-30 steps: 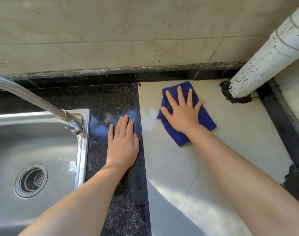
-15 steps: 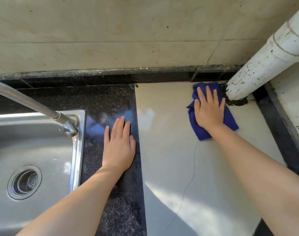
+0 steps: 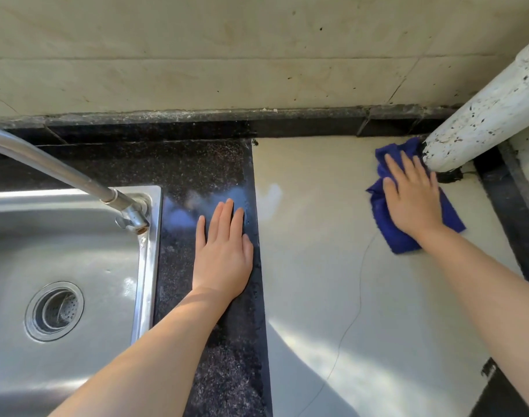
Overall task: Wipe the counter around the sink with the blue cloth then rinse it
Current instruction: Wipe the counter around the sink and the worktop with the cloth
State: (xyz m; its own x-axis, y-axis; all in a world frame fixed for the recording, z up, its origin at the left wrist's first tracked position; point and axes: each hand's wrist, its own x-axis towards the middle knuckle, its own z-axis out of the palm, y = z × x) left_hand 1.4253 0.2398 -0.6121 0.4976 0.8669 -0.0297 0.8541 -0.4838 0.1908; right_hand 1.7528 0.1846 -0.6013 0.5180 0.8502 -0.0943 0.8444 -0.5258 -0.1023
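Note:
The blue cloth (image 3: 386, 218) lies bunched on the cream counter slab (image 3: 317, 266) at the far right, its top edge against the base of a white pipe. My right hand (image 3: 410, 197) presses flat on the cloth, fingers spread toward the pipe. My left hand (image 3: 224, 254) rests flat, fingers together, on the black speckled counter strip (image 3: 197, 167) between the slab and the sink. The steel sink (image 3: 61, 251) sits at the left with its drain (image 3: 54, 310) visible.
A steel faucet (image 3: 64, 173) arches over the sink from the left. A white paint-flecked pipe (image 3: 482, 115) rises from the counter's far right corner. A tiled wall (image 3: 227, 55) backs the counter. A thin crack runs down the cream slab.
My right hand has slid the blue cloth rightward across the cream slab, from near its left part to the foot of the white pipe. My left hand has stayed on the black strip.

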